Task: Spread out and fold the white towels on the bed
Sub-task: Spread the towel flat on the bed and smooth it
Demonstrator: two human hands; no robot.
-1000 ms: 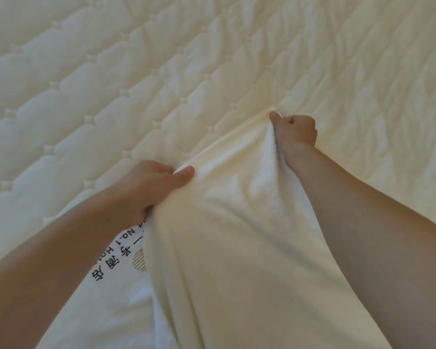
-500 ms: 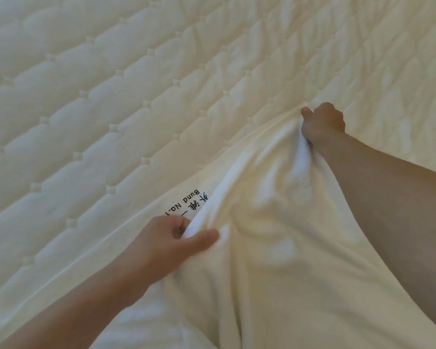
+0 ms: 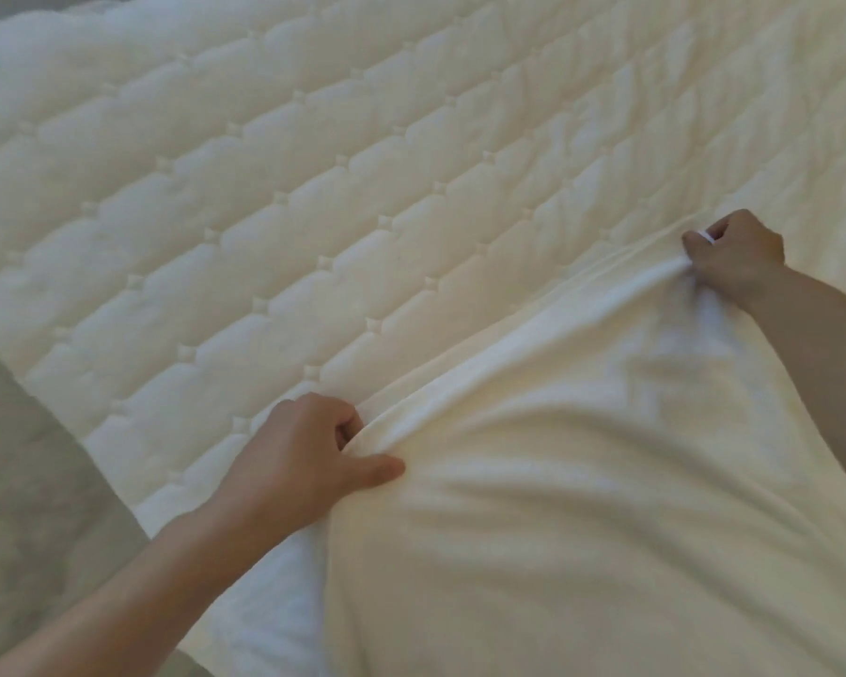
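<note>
White terry towel [image 3: 582, 481] lies on the quilted cream mattress pad of the bed [image 3: 289, 212], near right. Left hand [image 3: 304, 461] fingers pinched tight on its far-left corner. Right hand [image 3: 733, 256] fisted, fingers gripping the far-right corner. Far edge stretched between them, wrinkled.

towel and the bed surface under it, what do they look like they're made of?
Towel: soft woven fabric, probably cotton terry; matte, white, and it bunches into loose folds where the left hand and right hand pinch it. Bed surface: quilted padded textile, matte cream, with puffy stitched cells and tufted dimples. Exact fibres can't be told.
</note>
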